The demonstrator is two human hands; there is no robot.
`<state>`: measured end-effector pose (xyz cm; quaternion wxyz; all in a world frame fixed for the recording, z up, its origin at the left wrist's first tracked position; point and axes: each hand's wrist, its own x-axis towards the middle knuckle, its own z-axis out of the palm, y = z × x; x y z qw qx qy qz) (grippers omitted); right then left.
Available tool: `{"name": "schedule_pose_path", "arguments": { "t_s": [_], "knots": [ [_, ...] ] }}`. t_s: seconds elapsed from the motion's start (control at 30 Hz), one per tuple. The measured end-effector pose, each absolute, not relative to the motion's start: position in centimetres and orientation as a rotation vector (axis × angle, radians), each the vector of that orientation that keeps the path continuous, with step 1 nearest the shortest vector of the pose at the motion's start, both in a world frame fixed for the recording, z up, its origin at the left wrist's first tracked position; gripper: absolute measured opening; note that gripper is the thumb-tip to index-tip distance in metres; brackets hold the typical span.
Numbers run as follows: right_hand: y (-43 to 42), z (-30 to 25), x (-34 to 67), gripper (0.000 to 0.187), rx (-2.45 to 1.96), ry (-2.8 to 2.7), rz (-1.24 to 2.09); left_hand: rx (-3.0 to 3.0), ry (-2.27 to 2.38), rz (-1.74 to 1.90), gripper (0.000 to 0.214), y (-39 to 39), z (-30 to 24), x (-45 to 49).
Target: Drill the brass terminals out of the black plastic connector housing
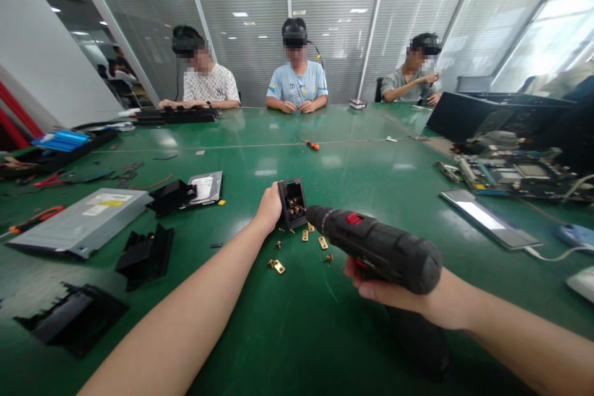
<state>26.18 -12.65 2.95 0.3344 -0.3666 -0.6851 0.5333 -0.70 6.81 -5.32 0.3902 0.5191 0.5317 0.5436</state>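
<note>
My left hand (271, 207) grips the left side of a small black plastic housing (296, 215) and holds it tilted on the green table. Brass-coloured screws and fittings show inside the housing. In my right hand (394, 294) is a black cordless drill (378, 244) with red marks, its nose pointing left at the housing. Whether the bit touches a screw I cannot tell. Below the housing lie several loose brass plates (323, 242) and screws (329, 258). Another brass plate (279, 266) rests nearer to me.
Black plastic parts (145, 255), a metal disc drive (83, 219) and a hard drive (206, 188) lie on the left. An orange screwdriver (312, 145) is farther out. A phone (487, 218) with a cable and circuit boards (515, 167) are at right. Three people sit opposite.
</note>
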Motion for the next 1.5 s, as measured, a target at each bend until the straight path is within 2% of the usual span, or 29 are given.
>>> {"name": "schedule_pose_path", "arguments": {
  "t_s": [0.2, 0.43, 0.7, 1.5],
  "knots": [
    [-12.2, 2.9, 26.4, 0.075, -0.889, -1.74, 1.554, 1.289, 1.331, 1.387, 0.042, 7.1, -5.9, -0.9],
    [-12.4, 3.0, 26.3, 0.081, -0.924, -1.813, 1.391, 1.31, 1.307, 1.387, 0.041, 7.3, -5.8, -1.0],
    [-12.5, 3.4, 26.1, 0.08, -0.942, -1.833, 1.39, 1.348, 1.349, 1.411, 0.032, 7.3, -5.9, -1.1],
    [-12.5, 3.2, 26.1, 0.087, -0.932, -1.8, 1.388, 1.275, 1.371, 1.431, 0.035, 7.5, -6.3, -1.0]
  ]
}}
